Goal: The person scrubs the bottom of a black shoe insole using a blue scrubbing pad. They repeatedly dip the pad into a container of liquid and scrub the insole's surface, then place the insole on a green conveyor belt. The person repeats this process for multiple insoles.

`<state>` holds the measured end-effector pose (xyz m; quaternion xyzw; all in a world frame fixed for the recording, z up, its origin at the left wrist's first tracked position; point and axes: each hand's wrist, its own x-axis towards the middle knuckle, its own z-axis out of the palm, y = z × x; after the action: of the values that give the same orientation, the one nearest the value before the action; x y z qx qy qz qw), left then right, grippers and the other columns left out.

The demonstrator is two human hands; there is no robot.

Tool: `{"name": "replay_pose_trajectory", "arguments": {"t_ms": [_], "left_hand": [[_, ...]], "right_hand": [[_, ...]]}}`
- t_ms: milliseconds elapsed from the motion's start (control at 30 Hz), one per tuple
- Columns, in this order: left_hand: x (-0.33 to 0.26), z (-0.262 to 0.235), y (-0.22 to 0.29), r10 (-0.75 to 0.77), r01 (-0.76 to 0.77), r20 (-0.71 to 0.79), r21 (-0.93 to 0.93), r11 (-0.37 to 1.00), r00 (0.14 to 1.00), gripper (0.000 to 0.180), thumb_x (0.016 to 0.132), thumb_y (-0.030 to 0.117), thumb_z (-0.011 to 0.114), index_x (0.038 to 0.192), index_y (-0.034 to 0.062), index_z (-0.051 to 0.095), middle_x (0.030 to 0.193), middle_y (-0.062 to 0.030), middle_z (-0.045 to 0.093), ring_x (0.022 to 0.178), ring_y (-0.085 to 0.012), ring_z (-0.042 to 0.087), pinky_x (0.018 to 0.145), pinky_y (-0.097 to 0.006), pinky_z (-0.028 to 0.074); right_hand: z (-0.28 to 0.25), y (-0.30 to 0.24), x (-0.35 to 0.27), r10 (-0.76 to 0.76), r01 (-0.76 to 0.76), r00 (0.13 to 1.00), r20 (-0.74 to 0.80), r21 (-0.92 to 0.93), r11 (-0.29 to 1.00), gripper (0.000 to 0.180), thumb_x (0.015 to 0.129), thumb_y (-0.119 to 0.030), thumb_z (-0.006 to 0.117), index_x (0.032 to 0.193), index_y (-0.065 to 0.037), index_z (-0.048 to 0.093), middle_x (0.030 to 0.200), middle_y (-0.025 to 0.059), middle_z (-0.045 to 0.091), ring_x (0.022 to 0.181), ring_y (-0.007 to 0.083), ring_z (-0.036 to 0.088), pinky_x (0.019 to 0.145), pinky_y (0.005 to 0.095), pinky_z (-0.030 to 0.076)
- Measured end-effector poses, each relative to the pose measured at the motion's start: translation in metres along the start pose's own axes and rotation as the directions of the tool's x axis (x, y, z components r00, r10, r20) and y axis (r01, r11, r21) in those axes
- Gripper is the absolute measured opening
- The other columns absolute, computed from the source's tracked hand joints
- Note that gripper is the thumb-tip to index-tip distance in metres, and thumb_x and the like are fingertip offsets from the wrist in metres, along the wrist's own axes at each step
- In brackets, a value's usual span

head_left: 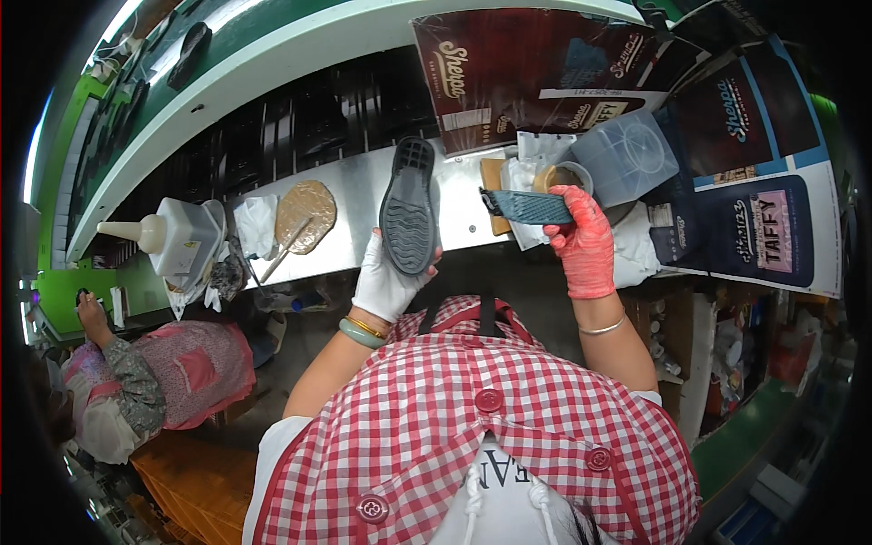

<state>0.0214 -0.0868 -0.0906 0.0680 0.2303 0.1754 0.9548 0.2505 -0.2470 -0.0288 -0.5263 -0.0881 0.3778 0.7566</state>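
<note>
A dark grey shoe sole [409,209] with wavy tread stands lengthwise in my left hand [386,282], which wears a white glove. The fingers wrap round its near end, and its tread side faces up. My right hand [581,238], in a red glove, grips a flat blue-grey brush [529,207] whose dark end points left toward the sole. A gap separates the brush from the sole. Just beyond my right hand are a round tan cup [561,177] and crumpled white paper [520,173].
A metal ledge [350,241] runs under the sole, beside a dark conveyor [300,118]. At left are a white squeeze bottle [182,241] and a tan disc [307,213] with a stick. A clear plastic container [627,154] and printed cardboard [509,73] stand right. Another person [159,372] sits left.
</note>
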Motion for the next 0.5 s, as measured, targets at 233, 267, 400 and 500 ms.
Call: {"name": "replay_pose_trajectory", "arguments": {"t_ms": [233, 267, 400, 500], "left_hand": [[-0.024, 0.051, -0.003, 0.036, -0.027, 0.228, -0.043, 0.999, 0.973, 0.060, 0.090, 0.052, 0.052, 0.133, 0.0111, 0.044, 0.129, -0.0130, 0.052, 0.114, -0.0341, 0.055, 0.085, -0.050, 0.051], [-0.026, 0.056, -0.003, 0.042, -0.025, 0.256, -0.069, 0.997, 0.966, 0.059, 0.090, 0.050, 0.054, 0.133, 0.0112, 0.044, 0.131, -0.0131, 0.051, 0.116, -0.0336, 0.053, 0.088, -0.052, 0.050], [-0.034, 0.068, -0.008, 0.099, -0.090, 0.222, -0.051, 0.995, 0.970, 0.057, 0.090, 0.043, 0.057, 0.135, 0.0107, 0.043, 0.134, -0.0120, 0.048, 0.123, -0.0296, 0.048, 0.099, -0.052, 0.043], [-0.036, 0.072, -0.009, 0.084, -0.082, 0.260, -0.021, 0.996, 0.962, 0.060, 0.090, 0.042, 0.058, 0.137, 0.0093, 0.040, 0.137, -0.0106, 0.045, 0.127, -0.0269, 0.044, 0.106, -0.048, 0.038]], "right_hand": [[0.091, -0.015, -0.045, -0.012, 0.028, 0.985, 0.170, -0.091, 0.995, 0.027, 0.098, -0.027, 0.051, 0.107, -0.004, 0.062, 0.080, 0.0053, 0.066, 0.061, 0.0088, 0.062, 0.050, 0.0172, 0.045], [0.097, -0.014, -0.048, -0.027, 0.041, 0.985, 0.168, -0.085, 0.995, 0.027, 0.098, -0.027, 0.051, 0.108, -0.004, 0.062, 0.081, 0.0056, 0.066, 0.062, 0.0089, 0.063, 0.051, 0.0172, 0.045], [0.105, -0.013, -0.051, -0.040, 0.063, 0.984, 0.171, -0.132, 0.989, 0.027, 0.098, -0.025, 0.052, 0.109, -0.003, 0.062, 0.083, 0.0065, 0.067, 0.065, 0.0093, 0.064, 0.052, 0.0176, 0.046], [0.104, -0.012, -0.052, -0.065, 0.093, 0.978, 0.196, -0.135, 0.987, 0.025, 0.097, -0.023, 0.052, 0.109, -0.003, 0.063, 0.083, 0.0058, 0.067, 0.066, 0.0093, 0.065, 0.053, 0.0175, 0.047]]}}
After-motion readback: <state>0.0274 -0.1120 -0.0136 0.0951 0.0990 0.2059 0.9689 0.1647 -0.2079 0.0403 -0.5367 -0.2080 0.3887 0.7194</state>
